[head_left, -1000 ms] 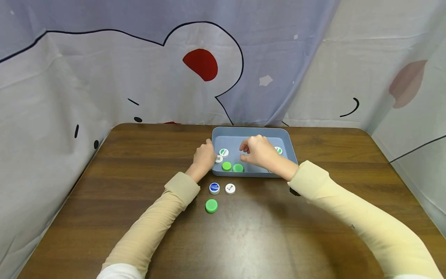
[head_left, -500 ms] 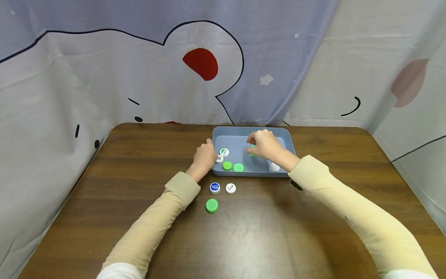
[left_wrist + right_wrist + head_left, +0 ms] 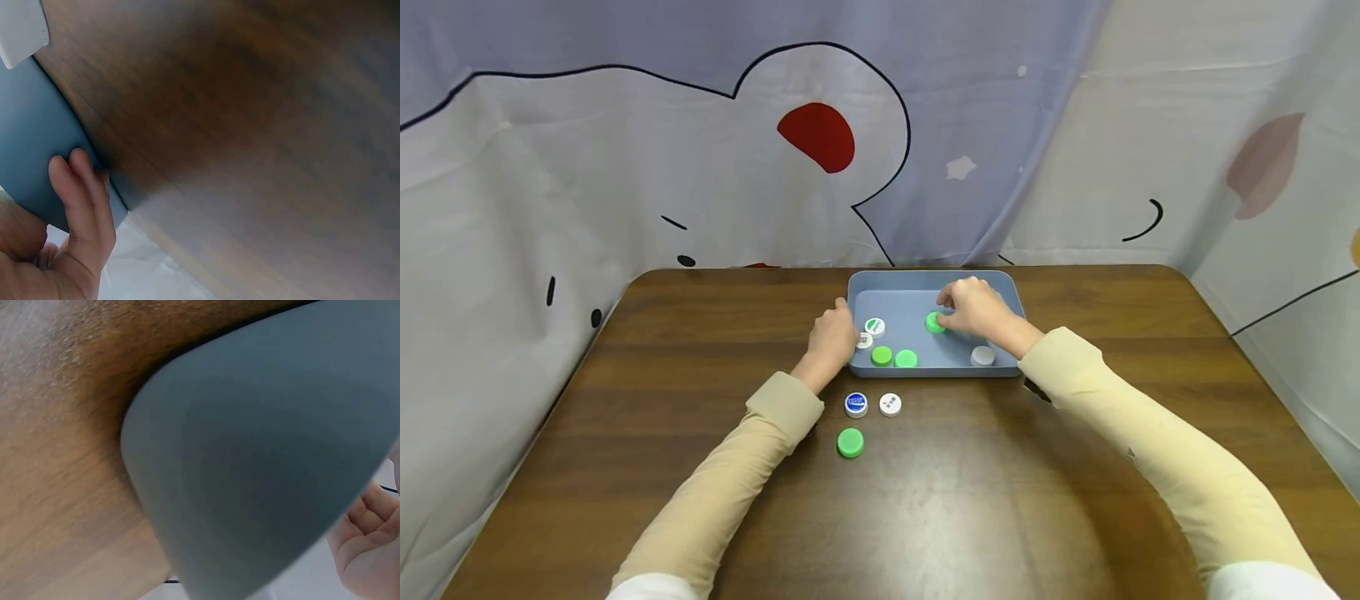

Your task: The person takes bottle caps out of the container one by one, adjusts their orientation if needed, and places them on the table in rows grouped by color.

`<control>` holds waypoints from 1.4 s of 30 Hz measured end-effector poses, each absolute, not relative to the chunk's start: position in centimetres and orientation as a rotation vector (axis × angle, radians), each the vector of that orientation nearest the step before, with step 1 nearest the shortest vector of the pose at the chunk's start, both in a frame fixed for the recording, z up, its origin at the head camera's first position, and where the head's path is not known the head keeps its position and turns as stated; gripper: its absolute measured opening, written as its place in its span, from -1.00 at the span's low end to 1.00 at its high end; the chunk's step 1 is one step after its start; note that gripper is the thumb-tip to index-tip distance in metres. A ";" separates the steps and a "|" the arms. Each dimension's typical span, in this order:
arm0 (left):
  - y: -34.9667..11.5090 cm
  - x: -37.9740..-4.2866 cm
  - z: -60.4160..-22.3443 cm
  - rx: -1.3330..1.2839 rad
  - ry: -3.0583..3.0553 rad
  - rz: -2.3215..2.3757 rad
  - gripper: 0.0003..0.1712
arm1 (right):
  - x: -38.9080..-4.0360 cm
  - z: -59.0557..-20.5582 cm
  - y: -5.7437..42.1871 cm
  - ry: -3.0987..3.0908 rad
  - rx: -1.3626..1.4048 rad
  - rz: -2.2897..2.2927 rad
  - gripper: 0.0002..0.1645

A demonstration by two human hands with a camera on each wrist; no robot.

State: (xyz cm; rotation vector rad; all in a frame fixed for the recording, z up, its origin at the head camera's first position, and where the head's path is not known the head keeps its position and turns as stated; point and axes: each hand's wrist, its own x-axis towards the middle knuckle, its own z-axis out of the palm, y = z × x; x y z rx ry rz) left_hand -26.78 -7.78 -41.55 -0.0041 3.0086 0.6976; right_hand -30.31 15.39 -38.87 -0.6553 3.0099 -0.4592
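Observation:
My left hand [image 3: 835, 335] grips the left wall of a shallow blue-grey tray [image 3: 917, 372]; in the left wrist view two fingers [image 3: 80, 200] lie along its outer side. Over the right half of the tray is my right hand [image 3: 976, 307], thumb and fingers parted. A green bottle cap [image 3: 935, 322] lies on the tray floor right at its thumb tip. White-and-green [image 3: 875, 327] and white [image 3: 864, 341] caps sit at the tray's left, near a lime cap [image 3: 882, 356] and another green cap [image 3: 906, 358]. A whitish cap [image 3: 982, 356] is at front right.
In front of the tray, on the wooden table [image 3: 1000, 500], lie a blue-and-white cap [image 3: 856, 404], a white cap [image 3: 891, 405] and a green cap [image 3: 851, 442]. A printed curtain [image 3: 700, 167] hangs behind the table.
My right hand has shifted right, uncovering the green cap in the tray and the whitish one at front right. The left hand keeps its place on the tray. The head view has turned slightly.

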 end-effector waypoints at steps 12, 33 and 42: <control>-8.0 -26.8 -41.5 0.000 3.005 0.686 -0.39 | -30.4 -39.1 14.9 2.976 -0.663 -0.383 -0.57; -7.8 -26.6 -41.6 0.019 3.023 0.676 -0.41 | -30.2 -39.5 14.6 2.952 -0.669 -0.432 -0.63; -7.9 -26.6 -41.6 0.027 3.029 0.688 -0.48 | -30.1 -39.6 14.2 2.970 -0.649 -0.431 -0.66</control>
